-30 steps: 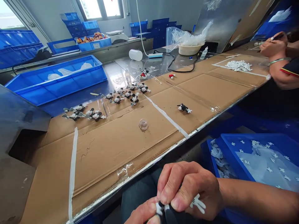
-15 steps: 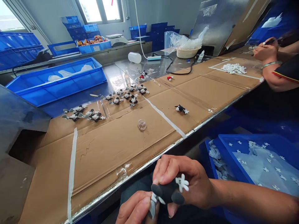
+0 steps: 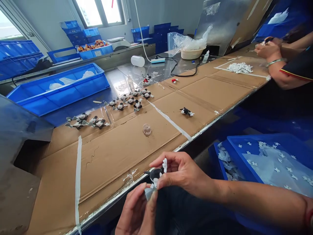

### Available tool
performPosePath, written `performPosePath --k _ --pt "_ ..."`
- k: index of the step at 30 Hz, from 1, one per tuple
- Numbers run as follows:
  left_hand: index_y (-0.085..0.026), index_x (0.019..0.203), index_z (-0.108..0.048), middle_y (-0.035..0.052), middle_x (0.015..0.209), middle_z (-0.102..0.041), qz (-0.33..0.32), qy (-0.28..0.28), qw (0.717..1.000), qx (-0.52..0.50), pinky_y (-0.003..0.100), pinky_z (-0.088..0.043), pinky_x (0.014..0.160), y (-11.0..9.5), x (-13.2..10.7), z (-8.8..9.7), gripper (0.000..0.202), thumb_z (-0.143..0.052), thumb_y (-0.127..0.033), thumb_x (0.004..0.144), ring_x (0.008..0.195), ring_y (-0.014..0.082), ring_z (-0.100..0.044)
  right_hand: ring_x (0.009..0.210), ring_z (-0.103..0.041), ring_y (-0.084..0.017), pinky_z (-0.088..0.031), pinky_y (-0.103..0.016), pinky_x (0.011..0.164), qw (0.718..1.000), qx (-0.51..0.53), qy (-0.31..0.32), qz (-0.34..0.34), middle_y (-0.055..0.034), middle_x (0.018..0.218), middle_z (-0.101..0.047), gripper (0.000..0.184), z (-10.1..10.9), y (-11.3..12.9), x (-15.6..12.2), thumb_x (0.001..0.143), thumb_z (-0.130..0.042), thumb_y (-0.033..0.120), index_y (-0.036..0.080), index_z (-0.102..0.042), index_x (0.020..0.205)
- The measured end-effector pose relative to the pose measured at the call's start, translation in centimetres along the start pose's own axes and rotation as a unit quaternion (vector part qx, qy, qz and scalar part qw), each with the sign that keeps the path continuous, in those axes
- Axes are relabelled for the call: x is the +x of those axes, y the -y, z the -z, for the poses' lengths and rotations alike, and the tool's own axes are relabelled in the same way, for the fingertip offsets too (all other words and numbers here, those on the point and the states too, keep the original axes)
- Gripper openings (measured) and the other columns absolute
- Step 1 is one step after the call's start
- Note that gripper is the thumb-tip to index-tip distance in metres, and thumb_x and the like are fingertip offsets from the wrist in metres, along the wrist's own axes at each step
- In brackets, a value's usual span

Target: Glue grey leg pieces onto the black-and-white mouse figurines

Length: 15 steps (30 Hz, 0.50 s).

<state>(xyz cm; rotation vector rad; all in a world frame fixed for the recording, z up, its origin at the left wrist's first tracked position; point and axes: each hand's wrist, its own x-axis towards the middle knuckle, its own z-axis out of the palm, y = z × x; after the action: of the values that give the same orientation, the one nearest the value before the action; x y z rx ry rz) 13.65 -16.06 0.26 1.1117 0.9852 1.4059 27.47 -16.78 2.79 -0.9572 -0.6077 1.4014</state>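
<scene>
Just off the bench's front edge, both hands hold a small black and white mouse figure [image 3: 155,174] with round ears, a raised white glove and a grey cone-shaped piece [image 3: 148,193]. My left hand [image 3: 139,209] pinches the grey piece between thumb and fingertips. Above it, my right hand [image 3: 179,171] grips the figure's head and body between thumb and fingers. On the cardboard lie several similar mouse figures [image 3: 119,106] in a group, with another cluster [image 3: 100,122] at the left. A single dark figure part [image 3: 187,112] lies right of the tape strip.
A small clear cup [image 3: 147,130] stands on the cardboard. Blue bins [image 3: 244,163] with white glove pieces sit low at the right. A co-worker's hands [image 3: 269,49] work near a white parts pile [image 3: 240,67]. A blue tray [image 3: 61,94] lies at the back left.
Both hands have moved up and slightly left with the figure. It has turned from ears toward me to more upright, its white face parts now showing.
</scene>
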Motion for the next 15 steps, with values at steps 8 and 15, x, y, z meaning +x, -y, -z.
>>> performPosePath --k 8,15 --pt "-0.019 0.08 -0.079 0.0057 0.075 -0.078 0.165 -0.043 0.981 -0.089 0.02 -0.063 0.062 0.7 1.9 0.7 0.046 -0.103 -0.033 0.044 0.059 0.0192 -0.074 0.068 -0.063 -0.01 -0.053 -0.021 0.07 0.997 -0.054 0.044 -0.028 -0.0013 0.077 -0.071 0.043 -0.7 0.6 1.2 0.068 -0.09 0.047 0.011 -0.068 0.077" --pt "-0.02 0.071 -0.079 0.0083 0.07 -0.076 0.3 -0.076 0.945 -0.108 0.017 -0.059 0.051 0.7 2.6 1.4 0.058 -0.105 -0.034 0.021 0.052 0.0203 -0.072 0.063 -0.067 -0.015 -0.05 -0.021 0.056 0.98 -0.198 0.009 -0.03 -0.0034 0.074 -0.072 0.049 -1.0 0.6 2.1 0.071 -0.084 0.058 0.013 -0.066 0.078"
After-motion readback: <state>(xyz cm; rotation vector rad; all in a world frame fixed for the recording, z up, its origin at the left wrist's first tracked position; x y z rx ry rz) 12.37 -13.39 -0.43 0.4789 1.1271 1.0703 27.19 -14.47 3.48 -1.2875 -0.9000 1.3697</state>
